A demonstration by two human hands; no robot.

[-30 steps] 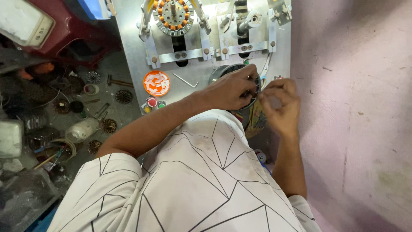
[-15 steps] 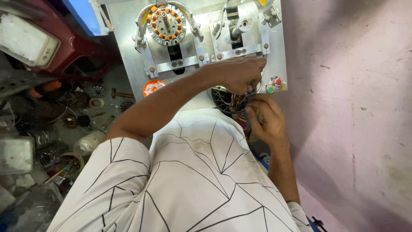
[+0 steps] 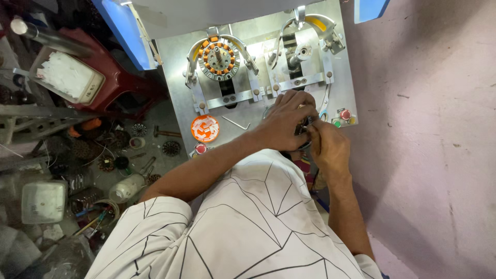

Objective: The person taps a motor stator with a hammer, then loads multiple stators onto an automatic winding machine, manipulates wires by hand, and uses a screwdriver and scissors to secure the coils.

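Note:
My left hand (image 3: 287, 121) reaches across from the left and is closed over a dark round motor part (image 3: 306, 125), which is mostly hidden under its fingers. My right hand (image 3: 328, 147) presses against the same part from the right, its fingers pinched at the part's edge. Both hands sit over the lower right of a metal machine plate (image 3: 175, 88). On the plate's left fixture sits a stator with orange coils (image 3: 219, 57). The right fixture (image 3: 299, 54) holds only a bare spindle.
An orange round lid with white pieces (image 3: 205, 128) and a hex key (image 3: 236, 123) lie on the plate. Red (image 3: 345, 114) and green (image 3: 337, 123) buttons sit right of my hands. A white tray (image 3: 67, 77) rests on a red stool; parts, a bottle (image 3: 126, 188) and a box (image 3: 44, 201) clutter the left.
The view has tilted, so more of the machine shows at the top. My hands have stayed together on the dark part, shifting slightly toward the right fixture.

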